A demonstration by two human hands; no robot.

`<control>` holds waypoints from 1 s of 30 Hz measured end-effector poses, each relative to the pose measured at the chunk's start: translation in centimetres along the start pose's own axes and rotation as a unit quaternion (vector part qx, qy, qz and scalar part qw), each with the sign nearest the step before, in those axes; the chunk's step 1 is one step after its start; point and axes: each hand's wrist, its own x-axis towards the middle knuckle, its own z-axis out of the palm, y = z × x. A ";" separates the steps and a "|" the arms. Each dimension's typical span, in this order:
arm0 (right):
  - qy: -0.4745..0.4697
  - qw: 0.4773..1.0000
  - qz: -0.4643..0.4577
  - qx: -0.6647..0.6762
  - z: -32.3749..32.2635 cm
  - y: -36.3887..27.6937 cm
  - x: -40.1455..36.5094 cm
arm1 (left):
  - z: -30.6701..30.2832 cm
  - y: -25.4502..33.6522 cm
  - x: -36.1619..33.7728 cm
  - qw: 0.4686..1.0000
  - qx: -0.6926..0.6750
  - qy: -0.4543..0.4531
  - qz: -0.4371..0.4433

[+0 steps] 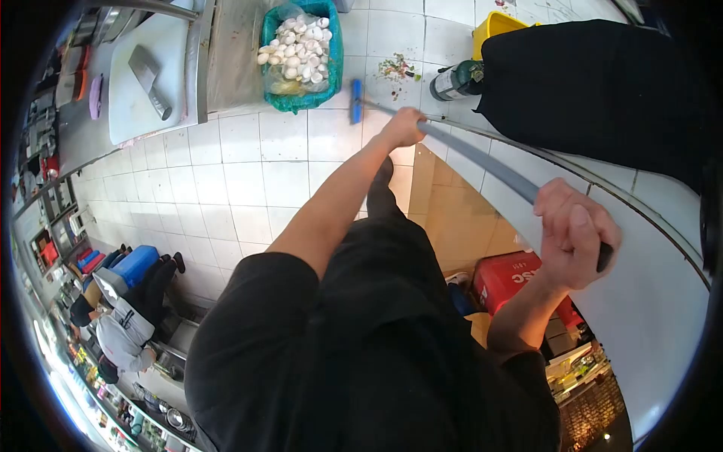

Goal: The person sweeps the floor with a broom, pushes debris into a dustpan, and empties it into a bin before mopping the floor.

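A broom with a long grey handle [482,158] and a narrow blue head [356,102] slants across the view, its head down on the white tiled floor. My left hand [405,127] is wrapped round the lower part of the handle. Near the handle's black top end, my right hand [576,235] is closed on it. Scattered food scraps [399,69] lie on the tiles to the right of the blue head. To its left stands a green basket [337,53] lined with plastic, holding white eggshells [301,49].
On the left counter, a cleaver [149,81] lies on a white cutting board [124,113]. A dark green bottle [457,80], a yellow container [498,30] and black cloth [587,98] are at upper right. A red crate [506,279] sits by my right arm. Another person [124,331] works at lower left.
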 end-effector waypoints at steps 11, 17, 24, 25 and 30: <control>0.170 0.972 0.077 0.143 0.6 -0.5 12.8 | -1.8 6.9 0.5 0.966 -0.054 0.191 -0.167; 0.184 0.981 0.064 0.016 6.1 6.7 22.2 | -3.8 -1.2 8.0 0.949 -0.096 0.269 -0.137; 0.213 0.973 -0.072 -0.051 8.2 10.4 35.8 | -13.3 -4.7 26.7 0.938 -0.170 0.280 -0.117; 0.224 0.967 -0.101 -0.069 8.0 10.7 36.8 | -14.3 -4.2 28.4 0.939 -0.176 0.273 -0.118; 0.213 0.969 -0.106 -0.068 7.3 6.8 38.0 | -17.7 -1.1 31.7 0.957 -0.204 0.194 -0.068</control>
